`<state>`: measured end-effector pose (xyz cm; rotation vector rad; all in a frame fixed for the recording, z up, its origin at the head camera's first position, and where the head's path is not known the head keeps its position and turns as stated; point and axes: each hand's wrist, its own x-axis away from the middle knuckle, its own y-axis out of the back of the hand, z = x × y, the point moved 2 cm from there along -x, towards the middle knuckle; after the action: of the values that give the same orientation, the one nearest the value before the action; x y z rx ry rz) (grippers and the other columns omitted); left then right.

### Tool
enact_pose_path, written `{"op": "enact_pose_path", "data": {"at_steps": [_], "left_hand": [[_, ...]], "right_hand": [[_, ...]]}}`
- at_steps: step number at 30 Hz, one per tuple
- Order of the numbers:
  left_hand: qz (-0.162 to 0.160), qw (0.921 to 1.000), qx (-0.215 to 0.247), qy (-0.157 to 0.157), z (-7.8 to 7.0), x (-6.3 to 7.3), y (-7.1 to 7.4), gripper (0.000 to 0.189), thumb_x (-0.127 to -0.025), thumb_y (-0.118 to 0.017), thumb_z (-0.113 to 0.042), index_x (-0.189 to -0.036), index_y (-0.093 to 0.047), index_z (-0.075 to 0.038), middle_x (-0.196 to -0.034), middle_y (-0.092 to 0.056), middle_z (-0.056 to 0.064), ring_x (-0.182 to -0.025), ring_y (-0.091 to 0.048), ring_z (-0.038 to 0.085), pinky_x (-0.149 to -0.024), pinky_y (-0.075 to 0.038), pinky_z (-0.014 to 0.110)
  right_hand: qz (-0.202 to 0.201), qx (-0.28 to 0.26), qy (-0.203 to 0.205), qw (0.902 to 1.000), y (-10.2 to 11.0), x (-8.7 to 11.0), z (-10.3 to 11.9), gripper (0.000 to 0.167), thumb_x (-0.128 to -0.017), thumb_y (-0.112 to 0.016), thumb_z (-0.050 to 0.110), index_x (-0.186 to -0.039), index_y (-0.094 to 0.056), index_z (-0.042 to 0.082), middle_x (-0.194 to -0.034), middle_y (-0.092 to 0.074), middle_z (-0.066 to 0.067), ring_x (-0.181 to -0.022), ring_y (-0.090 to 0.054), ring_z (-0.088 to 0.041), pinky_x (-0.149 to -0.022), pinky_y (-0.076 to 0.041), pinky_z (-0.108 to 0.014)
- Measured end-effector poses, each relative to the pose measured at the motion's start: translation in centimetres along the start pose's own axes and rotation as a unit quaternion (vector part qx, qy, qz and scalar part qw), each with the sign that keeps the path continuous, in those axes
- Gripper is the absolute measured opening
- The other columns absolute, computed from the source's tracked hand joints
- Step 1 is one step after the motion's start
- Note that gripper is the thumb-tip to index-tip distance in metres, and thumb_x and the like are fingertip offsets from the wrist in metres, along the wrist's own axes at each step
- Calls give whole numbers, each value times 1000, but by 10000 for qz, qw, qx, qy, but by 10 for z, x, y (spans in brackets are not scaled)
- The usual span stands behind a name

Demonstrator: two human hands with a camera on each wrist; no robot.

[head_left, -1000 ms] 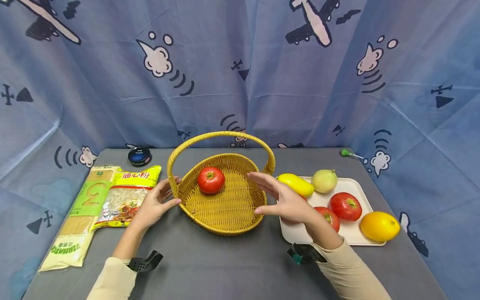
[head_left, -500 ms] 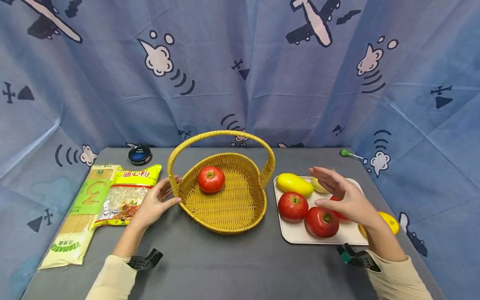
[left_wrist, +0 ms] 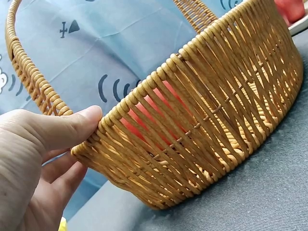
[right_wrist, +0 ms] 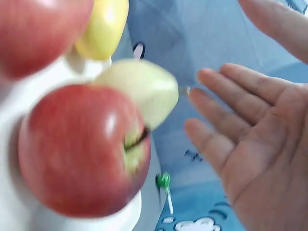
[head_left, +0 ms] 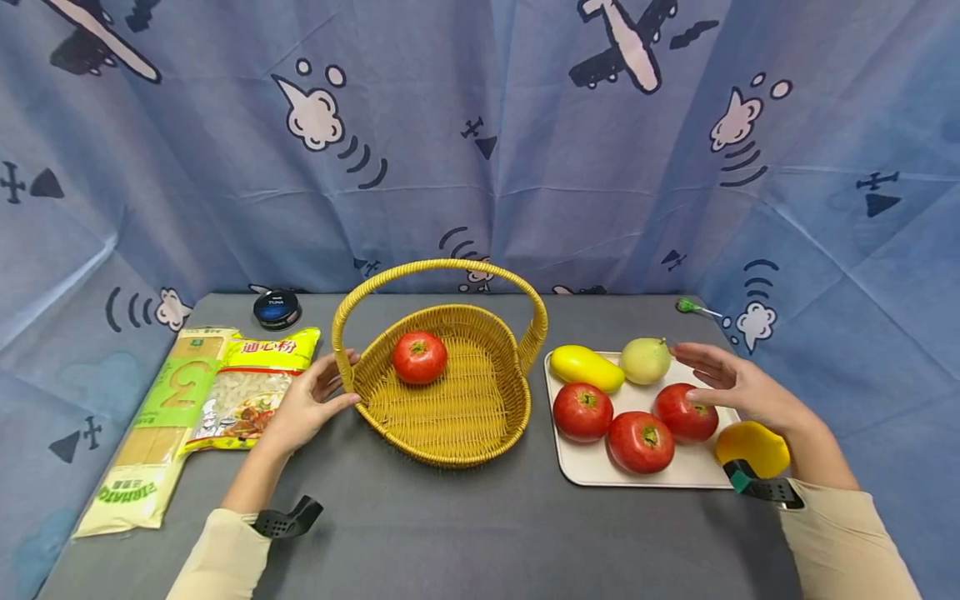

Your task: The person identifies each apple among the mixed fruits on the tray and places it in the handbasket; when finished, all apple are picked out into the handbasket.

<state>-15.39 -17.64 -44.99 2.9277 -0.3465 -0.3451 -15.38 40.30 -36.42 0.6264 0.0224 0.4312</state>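
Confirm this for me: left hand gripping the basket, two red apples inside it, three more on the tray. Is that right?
Not quite: only one red apple is inside the basket, not two, as the head view shows. The left hand is gripping the basket, and three more apples are on the tray.

Even light, blurry right-wrist view

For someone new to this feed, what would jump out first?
Probably the golden wicker basket at the centre, a round red apple inside it and the left hand gripping its left rim. Next, the rectangular white tray on the right, bearing three more red apples, a long yellow fruit and a pale green pear-like fruit. A patterned blue curtain fills the background.
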Motion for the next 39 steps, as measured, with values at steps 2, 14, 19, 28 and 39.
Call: {"op": "enact_pose_path", "data": {"at_steps": [2, 14, 19, 28, 39], "left_hand": [[1, 10000, 13, -18, 0, 0, 0, 61, -83, -70, -2, -137, -42, 2, -140, -45, 24, -124, -47, 2, -100, -38, 7], [-3, 10000, 13, -12, 2, 0, 1, 61, -83, -70, -2, -137, -42, 2, -140, -44, 25, -127, -47, 9, -101, -38, 7], [-17, 10000, 16, -20, 3, 0, 1, 61, -83, -70, -1, -137, -42, 2, -140, -44, 26, -123, -47, 0, -100, -38, 7], [-11, 10000, 13, -54, 3, -1, 1, 61, -83, -70, -1, -137, -42, 2, -140, -45, 25, -124, -47, 4, -100, -38, 7], [-13, 10000, 83, -48, 1, -1, 0, 61, -82, -70, 0, -136, -42, 4, -139, -45, 26, -122, -48, 0, -100, -39, 8]], "right_hand": [[148, 173, -312, 9993, 4, 0, -8, 63, -90, -63, 11, -143, -31, -1, -139, -45, 4, -114, -41, 17, -92, -39, -4], [950, 352, -1348, 9857, 17, 4, -40, 70, -90, -62, 24, -146, -27, 0, -147, -31, -30, -128, -44, -26, -100, -41, -61], [1125, 466, -1514, 9809, 18, 3, -49, 71, -89, -63, 24, -145, -28, -3, -145, -34, -30, -127, -36, -46, -96, -43, -50], [1543, 405, -1981, 9671, 19, -1, -56, 80, -85, -68, 26, -147, -25, 0, -143, -28, -34, -124, -35, -45, -96, -42, -57], [1736, 476, -1991, 9633, 16, -5, -63, 85, -82, -70, 24, -148, -22, 1, -138, -35, -30, -118, -41, -38, -91, -44, -46]]}}
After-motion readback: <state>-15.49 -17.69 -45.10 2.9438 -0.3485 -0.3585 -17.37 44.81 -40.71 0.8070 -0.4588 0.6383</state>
